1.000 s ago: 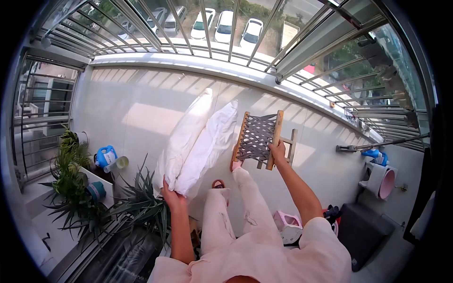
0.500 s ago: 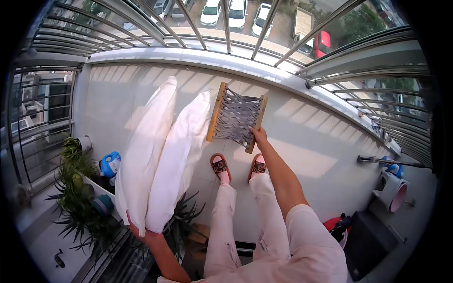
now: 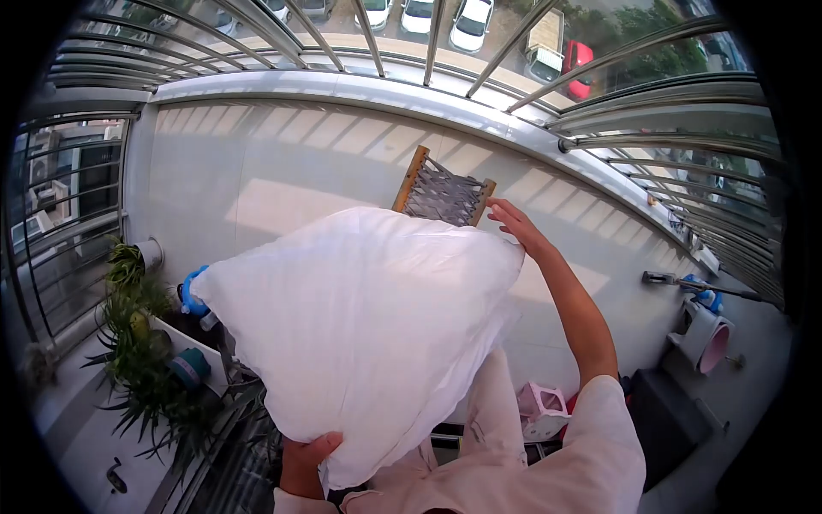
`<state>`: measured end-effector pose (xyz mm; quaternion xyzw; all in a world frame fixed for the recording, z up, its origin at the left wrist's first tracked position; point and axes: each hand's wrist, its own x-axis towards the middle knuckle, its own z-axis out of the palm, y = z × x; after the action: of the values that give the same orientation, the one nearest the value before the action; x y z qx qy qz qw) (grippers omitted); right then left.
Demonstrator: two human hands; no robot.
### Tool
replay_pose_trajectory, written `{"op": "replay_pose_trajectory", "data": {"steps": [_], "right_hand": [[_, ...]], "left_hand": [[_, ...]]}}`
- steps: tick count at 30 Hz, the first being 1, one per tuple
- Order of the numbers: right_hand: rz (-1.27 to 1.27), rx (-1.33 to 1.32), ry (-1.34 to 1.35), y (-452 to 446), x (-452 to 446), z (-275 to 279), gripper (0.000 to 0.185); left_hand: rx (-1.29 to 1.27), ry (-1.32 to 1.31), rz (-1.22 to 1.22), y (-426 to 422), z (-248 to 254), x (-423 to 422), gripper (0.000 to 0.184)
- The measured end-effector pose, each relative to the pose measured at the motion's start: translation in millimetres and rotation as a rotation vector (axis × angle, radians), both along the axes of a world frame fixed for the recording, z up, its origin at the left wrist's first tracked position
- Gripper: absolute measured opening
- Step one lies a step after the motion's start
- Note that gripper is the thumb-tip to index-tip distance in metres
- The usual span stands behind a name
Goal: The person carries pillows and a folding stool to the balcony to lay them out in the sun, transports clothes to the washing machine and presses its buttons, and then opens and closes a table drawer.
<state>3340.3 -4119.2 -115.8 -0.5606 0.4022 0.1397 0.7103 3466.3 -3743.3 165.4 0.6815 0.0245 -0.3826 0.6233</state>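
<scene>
A large white pillow (image 3: 368, 317) lies broad side up in front of my body and covers my feet. My left hand (image 3: 312, 450) is closed on its near corner, the thumb on top. Another white layer shows along the pillow's right edge; whether it is a second pillow I cannot tell. My right hand (image 3: 514, 224) is by the pillow's far right corner, fingers stretched out and apart. Just left of those fingers stands a small stool (image 3: 441, 193) with wooden bars and woven grey straps, its near part hidden by the pillow.
Potted plants (image 3: 137, 343) and a blue bottle (image 3: 190, 291) line the left side. A metal railing (image 3: 432, 43) curves round the balcony above a white ledge (image 3: 342, 90). On the right are a dark box (image 3: 668, 428), a pink-and-white container (image 3: 544, 411) and a long-handled tool (image 3: 702, 284).
The pillow has swung right, from edge-on at the left to broad side up before me. My right hand has let go of the stool and opened.
</scene>
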Motion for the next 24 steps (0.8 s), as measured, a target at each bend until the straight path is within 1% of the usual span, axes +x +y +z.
{"op": "replay_pose_trajectory", "data": {"steps": [1,2,3,4,5,6,8,10,12,15,18,20,21,22,23,24], "right_hand": [[0.096,0.161,0.027,5.3,-1.2,12.2,0.060],[0.191,0.320,0.053,11.7,-5.5,22.0,0.060],[0.342,0.279,0.031,18.6,-14.6,21.9,0.059],[0.315,0.354,0.123,29.1,-17.4,46.9,0.064],[0.216,0.428,0.191,45.3,-40.8,9.1,0.057],[0.127,0.495,0.225,53.0,-58.0,7.0,0.057],[-0.106,0.590,0.204,59.9,-95.1,16.6,0.056],[-0.332,0.635,0.170,60.7,-127.8,24.6,0.055],[-0.541,0.647,0.123,59.9,-159.1,31.4,0.054],[-0.800,0.585,0.039,48.8,-192.9,37.4,0.053],[-0.985,0.456,-0.039,31.0,-216.8,42.5,0.052],[-1.052,0.332,-0.084,13.3,-231.2,58.4,0.051],[-1.068,0.262,-0.098,6.3,-236.9,68.8,0.051],[-1.075,0.171,-0.110,1.1,-238.6,85.0,0.051],[-1.090,0.086,-0.122,-1.3,-238.5,100.2,0.049],[-1.102,0.000,-0.131,-3.7,-238.3,115.5,0.047]], "left_hand": [[-0.091,0.061,-0.144,-16.0,1.4,4.5,0.055],[-0.178,-0.044,-0.422,-42.9,2.0,13.7,0.042],[-0.263,-0.018,-0.534,-70.6,1.5,15.8,0.033],[-0.339,0.062,-0.573,-94.3,-1.9,12.3,0.030],[-0.328,0.099,-0.743,-105.5,-9.3,6.8,0.039],[-0.441,0.115,-0.813,-126.9,-11.8,0.0,0.034],[-0.580,0.262,-0.843,-165.6,-10.2,-23.0,0.027],[-0.716,0.240,-0.973,-188.2,-5.3,-43.9,0.040],[-0.864,0.087,-1.040,-196.8,-6.7,-62.5,0.048],[-0.784,0.272,-0.989,-187.1,-11.8,-66.1,0.054],[-0.733,0.094,-0.942,-184.8,-18.0,-31.0,0.041],[-0.703,-0.185,-0.969,-180.6,-40.7,9.4,0.043],[-0.584,-0.046,-0.849,-176.0,-58.5,26.5,0.028],[-0.566,-0.172,-0.970,-166.7,-101.2,53.7,0.021],[-0.181,-0.086,-1.040,-153.6,-131.7,81.9,0.030],[0.006,-0.110,-0.904,-127.6,-194.1,96.1,0.033]]}}
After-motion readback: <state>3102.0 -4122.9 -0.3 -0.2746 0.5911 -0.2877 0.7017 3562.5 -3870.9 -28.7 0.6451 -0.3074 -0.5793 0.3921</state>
